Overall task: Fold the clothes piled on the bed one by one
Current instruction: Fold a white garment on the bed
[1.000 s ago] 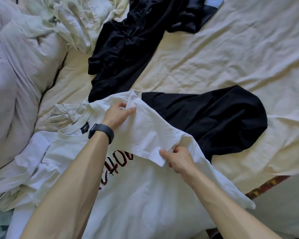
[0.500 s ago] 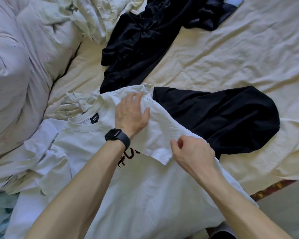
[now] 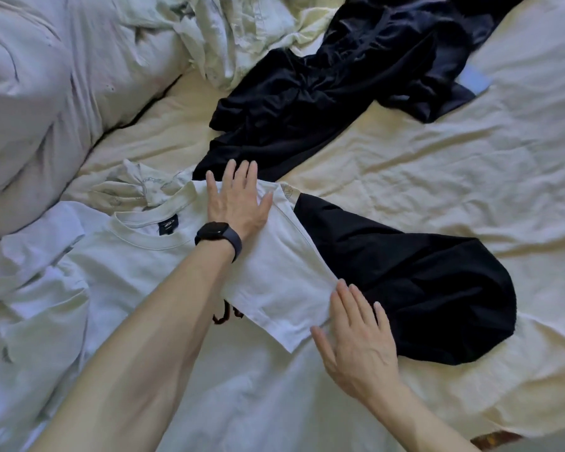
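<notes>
A white T-shirt [image 3: 137, 265] with dark red lettering lies face up on the bed, its collar toward the far side. Its right sleeve [image 3: 281, 282] is folded inward over the chest. My left hand [image 3: 237, 199], a black watch on the wrist, presses flat on the shoulder of that fold with straight fingers. My right hand [image 3: 356, 340] lies flat at the sleeve's lower edge, fingers spread. A black garment [image 3: 421, 288] lies partly under the shirt's right side.
A crumpled black garment [image 3: 323, 89] stretches across the far middle of the cream sheet [image 3: 454, 177]. A pale crumpled garment [image 3: 242, 31] lies at the back, another small one [image 3: 134, 187] beside the collar. A bulky white duvet [image 3: 30, 102] fills the left.
Both hands held the white sleeve lifted a second ago; they have laid it down across the shirt and let go, and now lie flat on it. The view has shifted slightly.
</notes>
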Demonstrator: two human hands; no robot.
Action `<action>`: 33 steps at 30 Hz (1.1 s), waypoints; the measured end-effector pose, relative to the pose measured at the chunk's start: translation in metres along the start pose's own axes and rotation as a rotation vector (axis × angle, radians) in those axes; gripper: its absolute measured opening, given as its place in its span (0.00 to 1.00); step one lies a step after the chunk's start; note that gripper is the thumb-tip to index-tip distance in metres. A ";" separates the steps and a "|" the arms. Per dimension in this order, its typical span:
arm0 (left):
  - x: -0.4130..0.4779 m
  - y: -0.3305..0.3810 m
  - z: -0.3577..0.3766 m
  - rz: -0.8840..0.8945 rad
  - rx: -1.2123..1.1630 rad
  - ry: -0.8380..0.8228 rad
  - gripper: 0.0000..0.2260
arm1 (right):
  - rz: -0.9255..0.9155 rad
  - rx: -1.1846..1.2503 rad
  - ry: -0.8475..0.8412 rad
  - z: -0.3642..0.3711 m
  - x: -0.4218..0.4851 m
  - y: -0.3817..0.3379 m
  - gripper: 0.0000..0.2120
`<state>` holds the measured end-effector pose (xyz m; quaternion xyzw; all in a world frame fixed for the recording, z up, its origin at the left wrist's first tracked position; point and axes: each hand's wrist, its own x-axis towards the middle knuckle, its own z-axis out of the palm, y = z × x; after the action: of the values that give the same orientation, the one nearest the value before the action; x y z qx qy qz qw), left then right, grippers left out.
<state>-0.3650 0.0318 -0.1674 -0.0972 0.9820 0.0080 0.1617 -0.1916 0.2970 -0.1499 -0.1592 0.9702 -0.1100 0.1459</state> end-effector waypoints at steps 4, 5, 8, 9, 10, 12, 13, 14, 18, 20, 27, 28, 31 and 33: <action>0.018 -0.002 -0.023 0.070 -0.069 0.010 0.26 | 0.430 0.309 -0.082 -0.034 0.023 0.008 0.22; 0.021 0.002 -0.028 0.080 -0.046 -0.013 0.26 | 0.517 0.403 -0.167 -0.037 0.026 0.016 0.21; 0.028 0.015 -0.038 0.086 -0.079 -0.120 0.18 | 0.544 0.672 -0.300 -0.043 0.027 0.037 0.11; 0.032 0.018 -0.042 0.091 -0.142 -0.125 0.13 | 0.512 0.700 -0.289 -0.045 0.025 0.041 0.07; 0.036 0.018 -0.044 0.080 -0.233 -0.122 0.09 | 0.474 0.706 -0.260 -0.046 0.024 0.045 0.06; 0.042 0.015 -0.046 0.024 -0.440 -0.105 0.10 | 0.416 0.690 -0.165 -0.044 0.021 0.053 0.08; 0.045 0.014 -0.045 0.004 -0.498 -0.089 0.11 | 0.396 0.662 -0.122 -0.042 0.019 0.055 0.09; 0.047 0.016 -0.044 0.004 -0.492 -0.078 0.12 | 0.382 0.625 -0.107 -0.039 0.018 0.056 0.09; 0.050 0.031 -0.032 0.059 -0.237 -0.088 0.16 | 0.415 0.533 -0.148 -0.027 0.016 0.053 0.10; 0.048 0.036 -0.027 0.058 -0.191 -0.074 0.18 | 0.431 0.532 -0.112 -0.027 0.016 0.049 0.08; 0.039 0.027 -0.048 0.067 -0.403 -0.325 0.18 | 0.252 0.373 0.086 -0.024 0.015 0.040 0.17; 0.039 0.027 -0.051 0.085 -0.376 -0.330 0.17 | 0.228 0.352 0.132 -0.022 0.016 0.039 0.15; 0.041 0.033 -0.053 0.133 -0.280 -0.270 0.10 | 0.192 0.306 0.244 -0.017 0.022 0.039 0.09; 0.043 0.035 -0.053 0.124 -0.290 -0.249 0.09 | 0.190 0.309 0.269 -0.015 0.023 0.038 0.07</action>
<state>-0.4285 0.0554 -0.1315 -0.0571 0.9472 0.1711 0.2652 -0.2279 0.3267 -0.1513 -0.0265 0.9632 -0.2632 0.0474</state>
